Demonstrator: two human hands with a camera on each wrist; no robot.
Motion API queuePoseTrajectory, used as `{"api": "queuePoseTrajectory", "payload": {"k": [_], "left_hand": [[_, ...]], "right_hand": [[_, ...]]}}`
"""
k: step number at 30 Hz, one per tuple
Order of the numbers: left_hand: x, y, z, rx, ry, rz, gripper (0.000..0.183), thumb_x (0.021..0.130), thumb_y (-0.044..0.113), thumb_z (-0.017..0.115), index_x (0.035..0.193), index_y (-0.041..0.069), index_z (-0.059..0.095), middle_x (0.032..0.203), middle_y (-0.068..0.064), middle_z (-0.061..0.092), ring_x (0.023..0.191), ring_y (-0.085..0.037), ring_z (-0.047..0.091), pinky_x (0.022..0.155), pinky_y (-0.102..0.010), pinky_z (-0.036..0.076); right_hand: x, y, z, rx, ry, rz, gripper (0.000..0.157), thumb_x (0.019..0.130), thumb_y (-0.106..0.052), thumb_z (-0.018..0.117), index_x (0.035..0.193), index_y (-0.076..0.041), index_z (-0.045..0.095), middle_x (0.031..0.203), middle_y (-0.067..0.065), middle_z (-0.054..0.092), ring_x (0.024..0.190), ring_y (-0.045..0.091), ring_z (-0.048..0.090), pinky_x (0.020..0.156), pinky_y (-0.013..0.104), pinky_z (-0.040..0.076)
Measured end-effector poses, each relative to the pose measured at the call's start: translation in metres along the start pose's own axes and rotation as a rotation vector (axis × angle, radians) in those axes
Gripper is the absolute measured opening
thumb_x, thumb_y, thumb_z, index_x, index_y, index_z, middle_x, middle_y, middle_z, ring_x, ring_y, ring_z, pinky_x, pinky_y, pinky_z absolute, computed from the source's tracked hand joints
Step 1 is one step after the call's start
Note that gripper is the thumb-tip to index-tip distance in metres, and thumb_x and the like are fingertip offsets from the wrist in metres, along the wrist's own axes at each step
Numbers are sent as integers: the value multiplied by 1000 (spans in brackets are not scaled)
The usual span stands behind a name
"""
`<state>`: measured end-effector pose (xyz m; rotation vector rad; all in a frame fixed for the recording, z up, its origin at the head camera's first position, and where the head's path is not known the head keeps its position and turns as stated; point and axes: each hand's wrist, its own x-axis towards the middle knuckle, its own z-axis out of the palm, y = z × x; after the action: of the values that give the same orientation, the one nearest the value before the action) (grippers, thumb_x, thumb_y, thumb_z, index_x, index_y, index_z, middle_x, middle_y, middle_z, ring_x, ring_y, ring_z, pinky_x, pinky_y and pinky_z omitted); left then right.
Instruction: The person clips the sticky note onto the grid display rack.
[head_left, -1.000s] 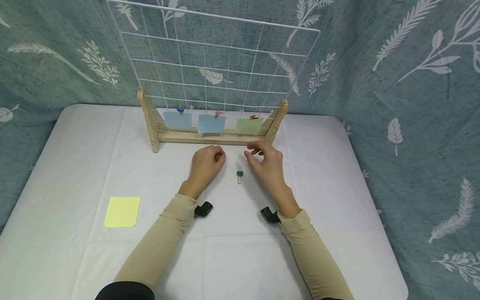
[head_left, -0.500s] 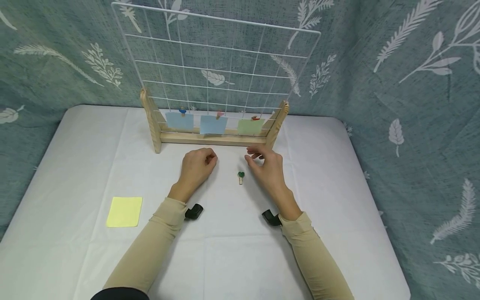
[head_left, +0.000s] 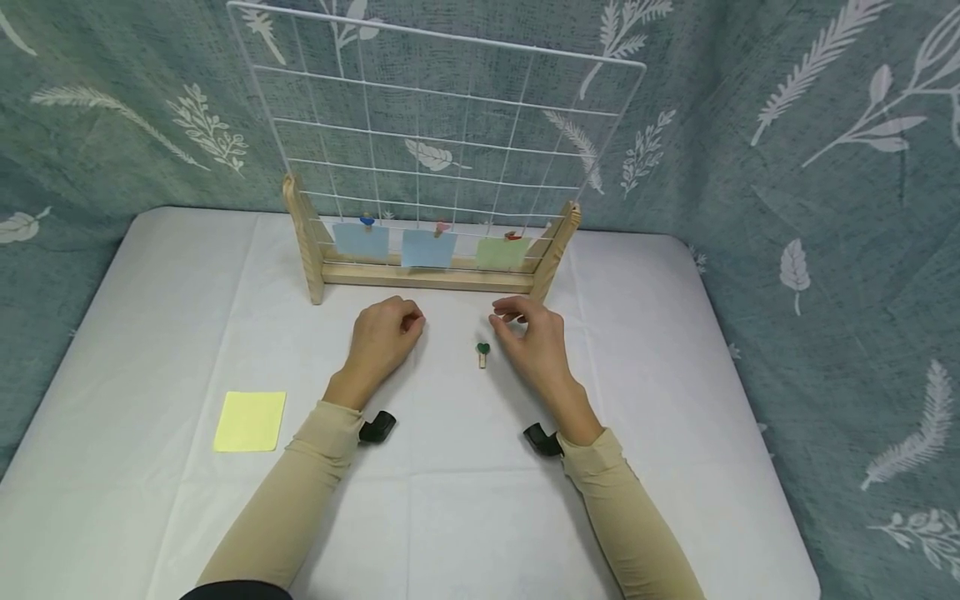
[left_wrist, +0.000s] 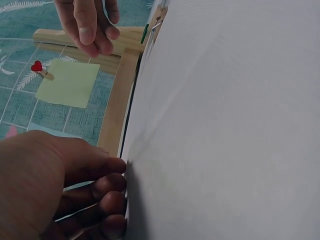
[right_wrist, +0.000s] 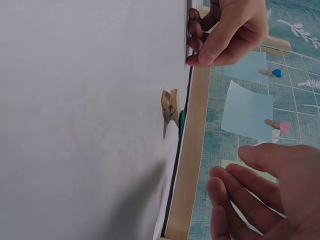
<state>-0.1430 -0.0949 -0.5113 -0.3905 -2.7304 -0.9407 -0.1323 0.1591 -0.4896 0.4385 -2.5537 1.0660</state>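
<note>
A small wooden clothespin with a green heart lies on the white cloth between my two hands. To its left, my left hand rests low over the cloth, fingers loosely curled and holding nothing. My right hand hovers just right of the clothespin, thumb and fingers bent and apart with nothing between them. Behind both hands stands a white wire grid in a wooden base. Clipped low on it by heart clothespins are a blue note, another blue note and a green note.
On the left of the white-covered table lies a yellow square note. A leaf-patterned green curtain hangs behind the table and along its sides. Black wrist cameras stick out from both sleeves.
My left hand has drawn left and slightly toward me, away from the clothespin. The right hand stays nearly still, and the clothespin and notes keep their places.
</note>
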Motion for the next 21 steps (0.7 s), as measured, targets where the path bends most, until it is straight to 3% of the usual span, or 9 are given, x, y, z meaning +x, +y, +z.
{"api": "queuePoseTrajectory", "payload": {"k": [16, 21], "left_hand": [[-9, -17, -13, 18, 26, -7, 6, 90, 7, 73, 87, 7, 78, 74, -4, 68, 67, -22, 61, 64, -40, 48], [-12, -21, -19, 38, 31, -41, 5, 89, 7, 75, 86, 8, 78, 75, -5, 68, 72, -24, 61, 67, -42, 48]], "right_hand": [[-5, 4, 2, 6, -53, 33, 18, 96, -13, 78, 109, -1, 78, 97, 12, 79, 87, 30, 74, 86, 46, 60], [-5, 5, 4, 19, -86, 32, 18, 94, -11, 79, 110, -1, 78, 97, 12, 79, 89, 29, 75, 87, 48, 60]]}}
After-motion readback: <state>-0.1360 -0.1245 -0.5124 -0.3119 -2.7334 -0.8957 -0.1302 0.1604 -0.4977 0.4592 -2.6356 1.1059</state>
